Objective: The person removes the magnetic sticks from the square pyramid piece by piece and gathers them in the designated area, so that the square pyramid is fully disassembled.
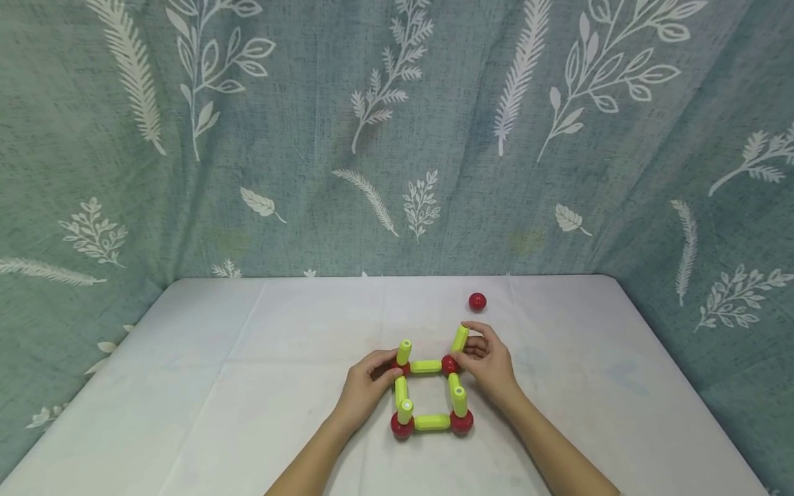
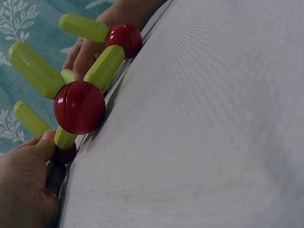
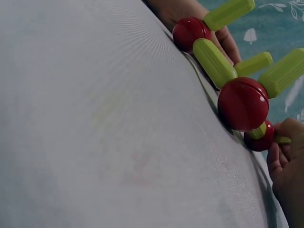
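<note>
A square frame of yellow-green rods (image 1: 432, 422) joined by red balls (image 1: 402, 426) sits on the table, with a short rod rising from each corner. My left hand (image 1: 362, 387) pinches the far-left red ball (image 2: 65, 155) between thumb and fingers, below its upright rod (image 1: 404, 352). At the far-right corner, my right hand (image 1: 494, 363) grips a yellow-green rod (image 1: 460, 339) that leans right. Its index finger reaches the rod's top, and the thumb lies by the far-right red ball (image 1: 449, 365). Both near corners, including the near-right ball (image 3: 243, 104), are untouched.
A loose red ball (image 1: 477, 302) lies near the back edge of the white-covered table (image 1: 298, 331), beyond the right hand. A green-blue leaf-patterned cloth (image 1: 298, 220) hangs behind the table and along both sides.
</note>
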### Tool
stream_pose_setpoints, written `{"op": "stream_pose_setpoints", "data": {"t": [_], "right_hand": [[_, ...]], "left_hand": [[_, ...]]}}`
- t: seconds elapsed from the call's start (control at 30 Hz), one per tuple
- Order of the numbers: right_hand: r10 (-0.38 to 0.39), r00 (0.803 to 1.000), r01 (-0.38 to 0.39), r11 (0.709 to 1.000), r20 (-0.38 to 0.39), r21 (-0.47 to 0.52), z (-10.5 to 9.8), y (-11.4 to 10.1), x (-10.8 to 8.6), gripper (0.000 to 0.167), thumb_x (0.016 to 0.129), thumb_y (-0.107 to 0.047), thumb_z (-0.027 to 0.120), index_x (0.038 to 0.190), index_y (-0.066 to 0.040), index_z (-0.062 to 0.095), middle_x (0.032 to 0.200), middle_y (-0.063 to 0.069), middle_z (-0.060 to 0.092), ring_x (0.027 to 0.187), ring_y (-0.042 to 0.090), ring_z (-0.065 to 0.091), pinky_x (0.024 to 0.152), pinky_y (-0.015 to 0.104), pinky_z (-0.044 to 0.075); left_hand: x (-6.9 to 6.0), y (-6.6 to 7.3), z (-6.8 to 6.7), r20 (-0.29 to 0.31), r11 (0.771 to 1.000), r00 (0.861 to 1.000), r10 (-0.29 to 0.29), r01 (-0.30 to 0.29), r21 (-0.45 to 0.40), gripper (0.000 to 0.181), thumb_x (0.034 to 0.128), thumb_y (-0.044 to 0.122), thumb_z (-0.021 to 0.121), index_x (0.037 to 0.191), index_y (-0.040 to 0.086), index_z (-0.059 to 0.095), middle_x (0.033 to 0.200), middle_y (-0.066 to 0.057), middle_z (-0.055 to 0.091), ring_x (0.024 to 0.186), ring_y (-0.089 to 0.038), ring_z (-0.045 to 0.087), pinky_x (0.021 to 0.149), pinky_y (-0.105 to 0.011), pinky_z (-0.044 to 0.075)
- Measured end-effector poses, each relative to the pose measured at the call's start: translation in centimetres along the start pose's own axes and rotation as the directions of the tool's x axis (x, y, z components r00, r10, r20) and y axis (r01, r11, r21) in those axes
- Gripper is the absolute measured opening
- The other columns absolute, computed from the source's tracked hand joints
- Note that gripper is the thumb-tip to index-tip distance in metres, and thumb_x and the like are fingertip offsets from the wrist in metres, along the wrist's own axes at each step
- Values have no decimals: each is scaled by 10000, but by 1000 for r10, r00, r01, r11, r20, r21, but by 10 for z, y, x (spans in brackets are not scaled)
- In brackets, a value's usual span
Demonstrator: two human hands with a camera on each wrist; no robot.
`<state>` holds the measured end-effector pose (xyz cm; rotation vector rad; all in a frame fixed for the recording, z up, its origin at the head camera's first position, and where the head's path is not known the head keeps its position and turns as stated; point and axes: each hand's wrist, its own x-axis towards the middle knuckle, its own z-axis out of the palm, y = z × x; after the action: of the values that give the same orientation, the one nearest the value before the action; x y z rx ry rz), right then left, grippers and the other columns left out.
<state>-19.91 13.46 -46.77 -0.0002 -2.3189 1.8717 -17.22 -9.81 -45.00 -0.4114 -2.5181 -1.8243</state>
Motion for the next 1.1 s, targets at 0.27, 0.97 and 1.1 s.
{"op": "stream_pose_setpoints", "data": {"t": [0.27,0.97,1.1], "right_hand": [[57,998,-57,998,19,7,0,-3,8,566,748,4,749,1264,-128,557,919,113,647,812,159,606,675,177,514],[109,982,-89,987,156,-133,-42,5,34,580,818,-18,683,1348,-51,449,1184,215,512,802,169,627,641,294,561],[139,966,-113,986,220,-126,-53,6,40,550,825,-36,676,1330,-27,458,1273,226,466,779,155,620,652,308,569]], "left_hand": [[0,3,0,-9,1000,1000,-1,1,-3,345,859,61,666,1202,68,630,1133,-25,644,1090,-206,591,908,-182,471],[1,1,-1,-3,1000,1000,-15,15,9,302,879,79,646,1179,54,618,1146,-83,645,1094,-254,595,924,-242,482],[3,0,-3,-4,1000,1000,-19,19,21,300,872,82,655,1170,59,627,1155,-79,648,1118,-249,587,944,-264,477]]}}
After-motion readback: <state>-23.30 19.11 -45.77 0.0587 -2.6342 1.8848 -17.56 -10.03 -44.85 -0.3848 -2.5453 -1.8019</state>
